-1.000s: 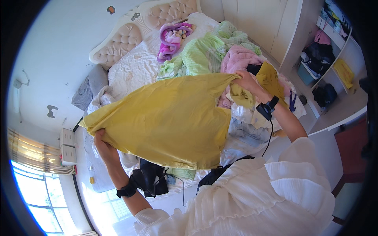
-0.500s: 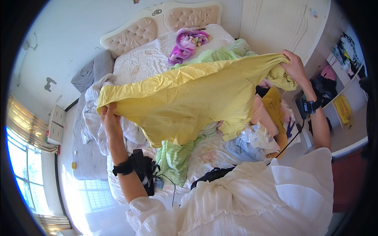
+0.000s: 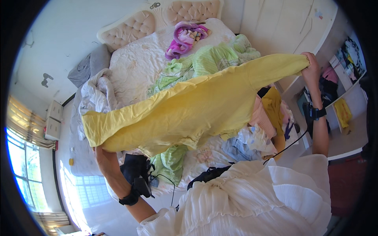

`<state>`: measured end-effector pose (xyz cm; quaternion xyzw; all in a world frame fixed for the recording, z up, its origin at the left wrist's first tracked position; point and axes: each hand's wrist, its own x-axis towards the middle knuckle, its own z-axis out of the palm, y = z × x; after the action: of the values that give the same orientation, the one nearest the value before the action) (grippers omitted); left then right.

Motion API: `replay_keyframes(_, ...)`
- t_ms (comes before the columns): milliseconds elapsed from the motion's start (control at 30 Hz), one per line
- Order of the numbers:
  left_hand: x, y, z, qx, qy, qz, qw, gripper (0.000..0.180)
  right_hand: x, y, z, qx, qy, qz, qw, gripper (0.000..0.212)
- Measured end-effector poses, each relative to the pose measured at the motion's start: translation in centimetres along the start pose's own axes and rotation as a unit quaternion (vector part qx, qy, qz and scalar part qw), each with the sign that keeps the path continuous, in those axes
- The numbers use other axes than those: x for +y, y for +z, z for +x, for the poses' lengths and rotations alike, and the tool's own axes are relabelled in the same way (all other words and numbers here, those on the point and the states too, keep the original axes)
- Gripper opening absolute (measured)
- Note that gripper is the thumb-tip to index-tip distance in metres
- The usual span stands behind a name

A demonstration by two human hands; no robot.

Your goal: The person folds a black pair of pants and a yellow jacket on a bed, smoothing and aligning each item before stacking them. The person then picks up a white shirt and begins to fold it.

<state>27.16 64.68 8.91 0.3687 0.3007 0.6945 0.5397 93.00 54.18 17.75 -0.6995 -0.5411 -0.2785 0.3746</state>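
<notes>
A yellow long-sleeved top is stretched in the air across the bed, sagging a little in the middle. My left hand grips its left end from below, the fingers mostly hidden behind the cloth. At the far right, my right hand is closed around the tip of a sleeve. The top's lower edge hangs crumpled above the bedding. Each of my wrists wears a black strap with a small device.
Below the top lies the bed with its white floral sheet, a green quilt and a pink-purple blanket. A pile of clothes lies to the right, near an open wardrobe. A grey pillow sits at left.
My hands have moved further apart, the left one left and down, the right one outward. The top is pulled longer, and the sleeve that was bunched at my right hand is now straight.
</notes>
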Motion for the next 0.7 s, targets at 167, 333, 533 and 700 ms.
replay_keyframes(167, -7.8, -3.8, -12.4, -0.058, -0.315, 0.161, 0.934, 0.049, 4.8, 1.6, -8.4, 0.021, 0.059, -0.009, 0.998, 0.025)
replay_keyframes(333, -15.6, -4.7, -19.5, -0.407, -0.288, 0.409, 0.764, 0.05, 7.3, 2.6, -17.3, 0.015, 0.365, 0.29, 0.885, 0.032)
replay_keyframes(533, -20.3, -3.6, -24.6, -0.55, -0.23, 0.505, 0.625, 0.044, 2.2, -0.8, -21.5, 0.071, 0.534, 0.545, 0.643, 0.034)
replay_keyframes(700, -19.9, -1.0, -24.1, -0.649, -0.157, 0.507, 0.545, 0.036, -4.2, -4.2, -22.6, 0.056, 0.499, 0.635, 0.587, 0.036)
